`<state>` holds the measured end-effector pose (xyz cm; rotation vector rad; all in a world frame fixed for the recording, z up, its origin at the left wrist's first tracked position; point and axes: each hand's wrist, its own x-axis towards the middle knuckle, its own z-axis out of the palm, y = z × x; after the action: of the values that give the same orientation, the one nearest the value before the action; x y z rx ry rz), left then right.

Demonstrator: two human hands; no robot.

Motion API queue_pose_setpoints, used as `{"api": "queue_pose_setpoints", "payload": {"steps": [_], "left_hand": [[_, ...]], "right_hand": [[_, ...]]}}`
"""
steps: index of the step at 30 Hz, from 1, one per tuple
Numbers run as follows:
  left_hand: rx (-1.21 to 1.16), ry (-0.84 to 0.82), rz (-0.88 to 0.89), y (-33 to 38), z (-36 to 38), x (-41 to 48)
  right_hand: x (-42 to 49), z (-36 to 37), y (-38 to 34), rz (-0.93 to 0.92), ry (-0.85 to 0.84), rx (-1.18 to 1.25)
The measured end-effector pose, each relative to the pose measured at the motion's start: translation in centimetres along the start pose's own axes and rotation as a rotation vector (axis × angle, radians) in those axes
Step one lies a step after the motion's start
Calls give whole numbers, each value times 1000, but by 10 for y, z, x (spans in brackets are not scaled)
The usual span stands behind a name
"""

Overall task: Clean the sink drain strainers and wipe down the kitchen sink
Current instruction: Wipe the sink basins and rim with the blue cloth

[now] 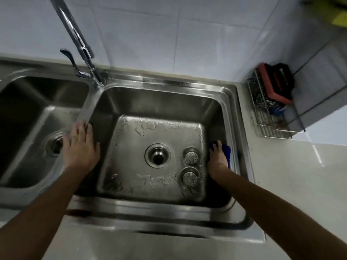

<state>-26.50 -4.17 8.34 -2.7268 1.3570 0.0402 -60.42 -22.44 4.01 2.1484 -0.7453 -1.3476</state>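
- Our two forearms reach in from the bottom edge, one towards each side of the right-hand basin.
- We have the left hand (80,147) flat on the ridge between the two basins. Its fingers are spread wide and straight, holding nothing – it looks like a brace.
- Our right hand (218,162) is down inside the basin, against its right wall. The fingers lie fairly straight on a blue cloth (227,152) and press it to the steel rather than bunching it up.
- Both strainers are out of their holes. The far strainer (191,157) and the near strainer (189,178) sit on the basin floor, close together, between the open drain (158,155) and our right hand.
- We cannot tell from here whether the strainers are clean – they look free of scraps, but they are small in view.
- Water beads and small puddles lie on the basin floor, along the back and the front.
- We judge the sink (150,212) wipe-down to be under way, with the right wall in hand. The floor, the other walls and the left basin (28,113) seem left to do.
- Neither strainer is back in place; the left basin's drain (55,145) also looks open.
- On the counter (291,175) to the right stands a wire rack (272,117) with scrubbing things.
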Motion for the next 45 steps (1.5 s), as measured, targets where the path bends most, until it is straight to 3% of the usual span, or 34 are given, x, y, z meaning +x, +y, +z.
{"api": "queue_pose_setpoints", "payload": {"steps": [4,10,21,24,36,40,45], "left_hand": [[52,4,46,-1,2,36],[155,50,126,-15,8,58],[-2,45,173,-18,11,65],[-21,44,157,-16,10,65],[-80,77,140,-17,12,66],[-99,69,143,-18,10,66],[-144,54,122,-17,10,66]], "right_hand": [[7,7,-4,-114,-63,94],[82,-24,36,78,-37,122],[164,-68,-10,245,50,1123],[172,-104,-41,141,185,1202],[203,-226,-128,-379,628,1150],[178,-226,-155,-495,657,1146],[157,-180,-170,-751,746,864]]}}
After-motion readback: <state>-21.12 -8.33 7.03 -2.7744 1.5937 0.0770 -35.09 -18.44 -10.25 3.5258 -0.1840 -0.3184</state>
